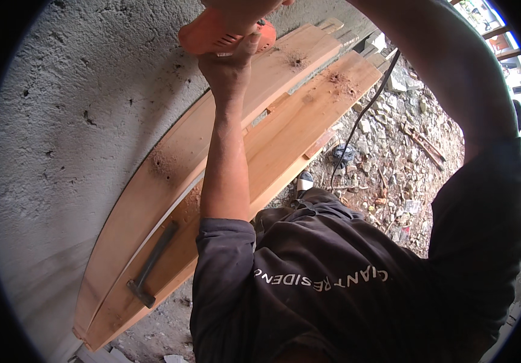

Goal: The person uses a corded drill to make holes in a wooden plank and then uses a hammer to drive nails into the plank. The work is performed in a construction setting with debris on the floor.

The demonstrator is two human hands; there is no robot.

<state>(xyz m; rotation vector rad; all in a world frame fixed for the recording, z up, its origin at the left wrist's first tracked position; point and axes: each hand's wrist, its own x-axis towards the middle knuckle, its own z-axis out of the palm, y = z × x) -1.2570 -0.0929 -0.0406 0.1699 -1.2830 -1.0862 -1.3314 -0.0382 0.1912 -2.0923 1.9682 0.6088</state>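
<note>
Dark metal hammer laid on nearer of two long, pale-brown wooden boards. Orange, vented power tool held near boards' far end; drilling judged in hand, shavings strewn around holes; steady alignment called for next. Left hand: wrapped around tool, forearm raised. Right hand: placed over tool, arm arched; finger closure cannot be told.

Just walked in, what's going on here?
The person's left hand holds an orange power tool; the right hand, cut off by the picture's edge, is at its top. Long wooden boards lie beside the wall, with shavings around holes. A hammer rests on one board.
</note>
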